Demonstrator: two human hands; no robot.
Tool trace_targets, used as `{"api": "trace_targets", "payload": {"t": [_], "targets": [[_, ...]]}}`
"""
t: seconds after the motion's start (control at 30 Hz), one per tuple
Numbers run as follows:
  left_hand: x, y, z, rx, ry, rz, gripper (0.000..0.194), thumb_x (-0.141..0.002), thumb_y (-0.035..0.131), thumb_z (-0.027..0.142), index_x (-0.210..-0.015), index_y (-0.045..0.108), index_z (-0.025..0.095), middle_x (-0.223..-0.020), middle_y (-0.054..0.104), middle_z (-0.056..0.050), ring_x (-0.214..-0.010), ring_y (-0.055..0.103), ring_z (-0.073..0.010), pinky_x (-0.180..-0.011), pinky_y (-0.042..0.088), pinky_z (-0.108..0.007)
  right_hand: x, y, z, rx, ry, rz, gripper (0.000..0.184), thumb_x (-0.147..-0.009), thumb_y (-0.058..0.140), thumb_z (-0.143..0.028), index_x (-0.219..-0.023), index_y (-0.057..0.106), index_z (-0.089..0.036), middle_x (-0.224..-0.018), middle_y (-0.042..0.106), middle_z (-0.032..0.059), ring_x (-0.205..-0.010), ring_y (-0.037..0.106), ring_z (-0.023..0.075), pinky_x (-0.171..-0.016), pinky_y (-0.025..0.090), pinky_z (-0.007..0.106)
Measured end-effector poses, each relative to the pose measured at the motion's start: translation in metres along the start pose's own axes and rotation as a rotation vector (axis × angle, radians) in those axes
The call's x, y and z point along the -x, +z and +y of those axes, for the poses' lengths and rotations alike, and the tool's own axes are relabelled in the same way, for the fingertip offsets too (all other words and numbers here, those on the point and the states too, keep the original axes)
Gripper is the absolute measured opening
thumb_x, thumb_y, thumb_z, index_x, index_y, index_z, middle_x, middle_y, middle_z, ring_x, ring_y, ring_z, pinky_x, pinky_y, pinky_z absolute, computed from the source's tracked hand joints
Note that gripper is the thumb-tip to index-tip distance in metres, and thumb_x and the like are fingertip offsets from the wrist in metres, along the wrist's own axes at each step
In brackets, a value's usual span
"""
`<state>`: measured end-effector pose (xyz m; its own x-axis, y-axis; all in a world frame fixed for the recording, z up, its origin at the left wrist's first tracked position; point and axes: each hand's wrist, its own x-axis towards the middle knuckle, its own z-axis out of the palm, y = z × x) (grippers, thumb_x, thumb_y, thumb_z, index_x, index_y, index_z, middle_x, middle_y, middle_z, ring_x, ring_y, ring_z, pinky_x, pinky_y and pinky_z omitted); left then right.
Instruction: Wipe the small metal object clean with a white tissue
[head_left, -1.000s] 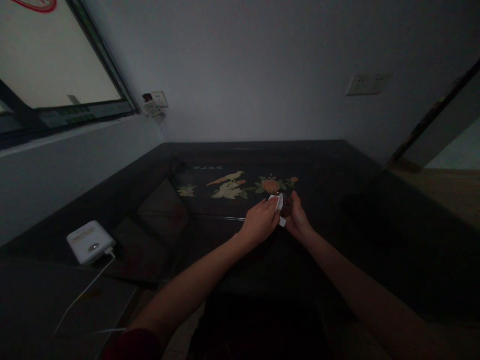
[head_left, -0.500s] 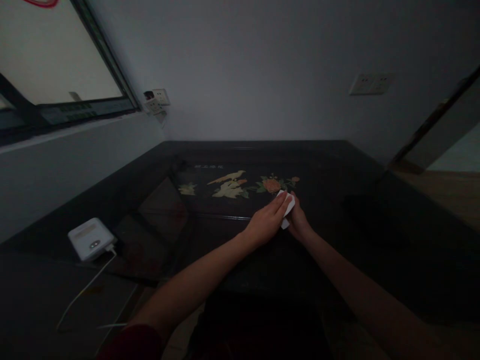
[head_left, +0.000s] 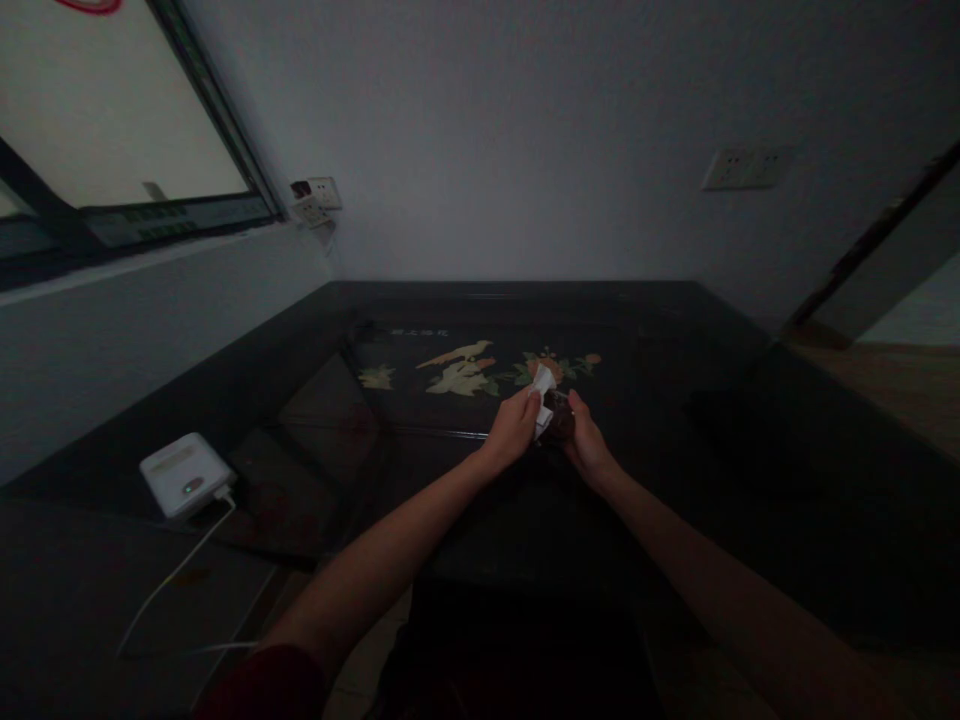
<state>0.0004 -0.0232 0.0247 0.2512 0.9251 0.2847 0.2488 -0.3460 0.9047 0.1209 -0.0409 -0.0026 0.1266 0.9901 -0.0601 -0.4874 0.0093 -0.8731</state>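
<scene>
My left hand (head_left: 513,428) pinches a crumpled white tissue (head_left: 544,380) between thumb and fingers. In my right hand (head_left: 590,444) is a small, dark brown, rounded object (head_left: 559,416); its kind is too dim to make out. The tissue lies against the left side of this object, so the hands are close together. Both are held over the front part of a dark table, whose top (head_left: 637,340) bears inlaid birds and flowers. My fingers partly cover the object's edges.
On the table's left side sits a white box-shaped device (head_left: 186,474) with a small green light and a white cable (head_left: 169,578) running from it. Wall sockets (head_left: 746,168) are on the wall behind, and a window (head_left: 127,110) is at the left.
My hands were pressed together around the tissue. Now they have parted slightly, uncovering the dark brown object, and the tissue has moved left with my left hand.
</scene>
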Motion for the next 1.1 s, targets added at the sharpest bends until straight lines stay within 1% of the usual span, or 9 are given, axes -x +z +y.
{"api": "trace_targets", "payload": {"t": [0.13, 0.23, 0.33, 0.47, 0.57, 0.63, 0.77, 0.93, 1.1], "targets": [[0.001, 0.012, -0.010, 0.317, -0.198, 0.028, 0.031, -0.090, 0.042, 0.037, -0.081, 0.059, 0.012, -0.072, 0.060, -0.002, -0.071, 0.055, -0.0145, -0.071, 0.045, -0.024, -0.002, 0.001, -0.009, -0.133, 0.099, 0.064, 0.038, -0.083, 0.045, -0.053, -0.085, 0.066, -0.022, -0.074, 0.072, 0.0026, -0.083, 0.069, 0.0228, -0.073, 0.055, 0.035], [0.010, 0.021, -0.010, 0.330, -0.204, 0.022, 0.034, -0.090, 0.042, 0.039, -0.088, 0.062, 0.011, -0.086, 0.066, -0.006, -0.082, 0.059, -0.0178, -0.082, 0.045, -0.029, -0.004, 0.000, -0.012, -0.185, 0.113, 0.117, 0.039, -0.086, 0.041, -0.052, -0.082, 0.065, -0.022, -0.067, 0.071, 0.0029, -0.080, 0.069, 0.0226, -0.070, 0.055, 0.035], [0.021, 0.027, -0.005, 0.296, -0.081, -0.006, 0.039, -0.092, 0.038, 0.039, -0.112, 0.058, 0.012, -0.115, 0.063, -0.011, -0.109, 0.056, -0.0213, -0.100, 0.038, -0.033, -0.004, 0.000, -0.013, -0.200, 0.091, 0.135, 0.042, -0.087, 0.040, -0.054, -0.080, 0.065, -0.021, -0.070, 0.072, 0.0045, -0.080, 0.069, 0.0223, -0.069, 0.055, 0.033], [0.032, 0.032, 0.002, 0.171, 0.096, -0.055, 0.048, -0.094, 0.030, 0.037, -0.134, 0.042, 0.013, -0.142, 0.044, -0.013, -0.135, 0.035, -0.0215, -0.115, 0.021, -0.038, -0.003, -0.002, -0.016, -0.167, 0.110, 0.231, 0.045, -0.086, 0.040, -0.057, -0.079, 0.065, -0.021, -0.071, 0.072, 0.0055, -0.079, 0.070, 0.0221, -0.067, 0.056, 0.032], [0.036, 0.032, 0.006, -0.006, 0.231, -0.138, 0.051, -0.095, 0.027, 0.034, -0.141, 0.032, 0.014, -0.153, 0.025, -0.012, -0.144, 0.014, -0.0203, -0.118, 0.011, -0.040, -0.004, -0.003, -0.018, -0.130, 0.149, 0.268, 0.048, -0.087, 0.038, -0.058, -0.080, 0.066, -0.020, -0.071, 0.072, 0.0066, -0.079, 0.070, 0.0222, -0.067, 0.056, 0.032], [0.036, 0.030, 0.009, -0.145, 0.320, -0.202, 0.051, -0.095, 0.026, 0.030, -0.143, 0.029, 0.016, -0.156, 0.016, -0.011, -0.145, 0.005, -0.0193, -0.118, 0.010, -0.042, -0.004, -0.004, -0.019, -0.101, 0.186, 0.277, 0.050, -0.087, 0.037, -0.058, -0.081, 0.066, -0.019, -0.072, 0.072, 0.0070, -0.080, 0.070, 0.0226, -0.069, 0.057, 0.032], [0.033, 0.025, 0.015, -0.367, 0.442, -0.242, 0.051, -0.094, 0.027, 0.023, -0.145, 0.025, 0.016, -0.155, 0.015, -0.013, -0.144, 0.004, -0.0186, -0.117, 0.013, -0.044, -0.003, -0.003, -0.015, -0.012, 0.171, 0.285, 0.045, -0.082, 0.046, -0.062, -0.082, 0.067, -0.022, -0.074, 0.073, 0.0040, -0.085, 0.069, 0.0231, -0.076, 0.056, 0.034], [0.028, 0.021, 0.019, -0.402, 0.452, -0.203, 0.053, -0.094, 0.026, 0.022, -0.145, 0.022, 0.010, -0.155, 0.014, -0.017, -0.144, 0.004, -0.0190, -0.117, 0.013, -0.042, 0.001, 0.001, -0.006, 0.053, -0.053, 0.129, 0.037, -0.078, 0.054, -0.060, -0.087, 0.069, -0.027, -0.094, 0.073, -0.0004, -0.100, 0.065, 0.0204, -0.089, 0.050, 0.031], [0.027, 0.023, 0.017, -0.253, 0.361, -0.178, 0.053, -0.094, 0.026, 0.025, -0.146, 0.020, 0.016, -0.155, 0.017, -0.012, -0.144, 0.006, -0.0187, -0.118, 0.012, -0.043, -0.005, -0.005, 0.000, 0.120, -0.121, 0.054, 0.041, -0.077, 0.054, -0.060, -0.097, 0.068, -0.027, -0.103, 0.071, -0.0006, -0.108, 0.061, 0.0195, -0.095, 0.045, 0.032]]}}
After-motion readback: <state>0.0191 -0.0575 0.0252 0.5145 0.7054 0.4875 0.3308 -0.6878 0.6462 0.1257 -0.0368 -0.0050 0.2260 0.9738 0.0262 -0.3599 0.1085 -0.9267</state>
